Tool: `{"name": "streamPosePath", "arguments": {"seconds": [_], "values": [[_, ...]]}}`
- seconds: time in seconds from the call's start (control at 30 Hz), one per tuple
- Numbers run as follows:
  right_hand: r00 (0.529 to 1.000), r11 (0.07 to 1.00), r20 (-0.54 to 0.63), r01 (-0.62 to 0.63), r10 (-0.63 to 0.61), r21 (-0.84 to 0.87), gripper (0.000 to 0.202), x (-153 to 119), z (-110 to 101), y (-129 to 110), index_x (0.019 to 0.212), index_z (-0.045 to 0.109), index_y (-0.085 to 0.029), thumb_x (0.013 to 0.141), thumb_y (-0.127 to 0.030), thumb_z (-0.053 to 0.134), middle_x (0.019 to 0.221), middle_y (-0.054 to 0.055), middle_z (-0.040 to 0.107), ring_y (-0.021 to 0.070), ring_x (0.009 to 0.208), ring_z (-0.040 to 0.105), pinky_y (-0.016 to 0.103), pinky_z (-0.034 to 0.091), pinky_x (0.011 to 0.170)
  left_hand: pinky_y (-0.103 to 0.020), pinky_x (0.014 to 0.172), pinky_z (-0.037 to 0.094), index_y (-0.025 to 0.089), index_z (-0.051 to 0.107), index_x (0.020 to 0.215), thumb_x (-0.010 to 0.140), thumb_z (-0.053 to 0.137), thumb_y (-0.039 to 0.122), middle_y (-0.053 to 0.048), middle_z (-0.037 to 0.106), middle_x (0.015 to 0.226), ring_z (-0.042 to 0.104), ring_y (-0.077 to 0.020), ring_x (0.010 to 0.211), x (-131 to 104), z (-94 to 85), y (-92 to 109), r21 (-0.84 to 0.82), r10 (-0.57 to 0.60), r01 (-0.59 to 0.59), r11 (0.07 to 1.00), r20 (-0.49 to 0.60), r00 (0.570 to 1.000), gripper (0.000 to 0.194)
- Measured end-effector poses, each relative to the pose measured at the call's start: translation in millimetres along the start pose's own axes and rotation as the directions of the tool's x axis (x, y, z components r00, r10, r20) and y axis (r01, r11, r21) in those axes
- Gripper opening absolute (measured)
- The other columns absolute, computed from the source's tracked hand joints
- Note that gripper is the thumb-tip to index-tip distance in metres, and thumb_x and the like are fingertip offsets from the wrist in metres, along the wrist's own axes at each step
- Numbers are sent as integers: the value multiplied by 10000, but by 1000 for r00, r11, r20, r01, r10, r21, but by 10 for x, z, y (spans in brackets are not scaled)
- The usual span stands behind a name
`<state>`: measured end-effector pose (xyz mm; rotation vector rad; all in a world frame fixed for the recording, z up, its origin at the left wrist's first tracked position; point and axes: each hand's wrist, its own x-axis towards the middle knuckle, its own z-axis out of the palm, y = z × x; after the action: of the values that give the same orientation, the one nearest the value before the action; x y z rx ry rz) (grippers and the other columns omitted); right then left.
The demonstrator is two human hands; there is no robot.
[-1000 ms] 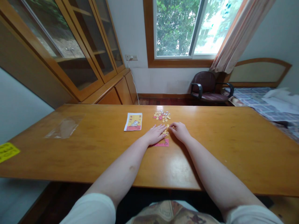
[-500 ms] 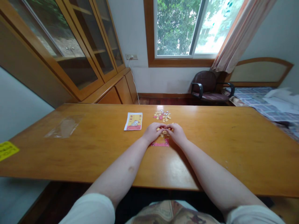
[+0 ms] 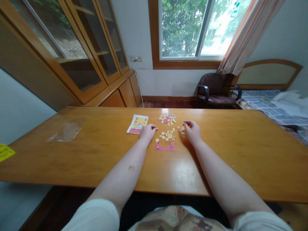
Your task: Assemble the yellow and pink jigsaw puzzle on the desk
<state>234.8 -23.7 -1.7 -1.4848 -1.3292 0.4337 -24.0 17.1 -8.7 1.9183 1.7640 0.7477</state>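
Observation:
Several yellow puzzle pieces (image 3: 168,134) lie loose between my hands, just above a joined pink puzzle strip (image 3: 165,148) with raised ends. Farther back is another pile of yellow, pink and pale pieces (image 3: 167,119). My left hand (image 3: 148,132) covers the lower right of the picture card (image 3: 138,121), its fingers pinched on what looks like a small puzzle piece. On the other side, my right hand (image 3: 192,130) has thumb and forefinger pinched together beside a small group of pieces (image 3: 181,130); whatever it holds is too small to make out.
A clear plastic bag (image 3: 67,131) lies on the left of the wooden table (image 3: 96,154), with a yellow label (image 3: 6,152) at the left edge. Beyond the table stand a glass-door cabinet (image 3: 96,57), an armchair (image 3: 214,89) and a bed (image 3: 276,102).
My hands have moved apart, the left toward the card and the right to the right. The middle pieces and pink strip are uncovered, and the card has shifted slightly.

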Motion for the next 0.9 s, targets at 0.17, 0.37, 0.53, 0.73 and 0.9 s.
{"name": "streamPosePath", "arguments": {"seconds": [0.17,0.37,0.53,0.73,0.9], "values": [[999,998,-15,-50,51,48,287,32,-21,42,928,660,-152,805,-378,533,882,100,716,207,841,641,326,483,769,-347,814,514,222,738,831,823,609,319,-60,724,927,641,-226,893,15,40,-11,145,69,-67,987,-4,998,163],[998,997,-43,-49,52,53,315,127,-108,138,957,664,-136,808,-371,517,852,99,712,203,826,646,321,488,763,-357,856,494,204,739,880,865,532,298,-80,698,965,616,-237,937,-32,-33,28,188,135,-125,974,-43,990,229],[989,957,99,-76,108,-279,246,236,-278,206,889,718,-162,784,-296,541,839,75,714,198,773,631,311,471,730,-386,944,444,253,760,912,850,556,286,-35,704,1040,582,-243,1000,-64,-224,17,271,247,-249,930,42,968,216],[930,877,324,2,175,-480,197,238,-344,209,865,754,-188,748,-219,598,807,64,724,194,745,638,277,455,679,-439,955,414,317,779,902,826,567,235,-18,699,1067,551,-273,1035,-38,-290,-38,333,235,-262,906,119,965,239],[936,853,344,119,74,-508,208,218,-303,201,861,752,-200,772,-194,564,931,75,719,208,866,638,288,464,763,-414,940,428,312,777,931,834,549,249,-23,703,1049,565,-262,1011,-39,-257,-30,336,235,-270,902,144,961,256]]}}
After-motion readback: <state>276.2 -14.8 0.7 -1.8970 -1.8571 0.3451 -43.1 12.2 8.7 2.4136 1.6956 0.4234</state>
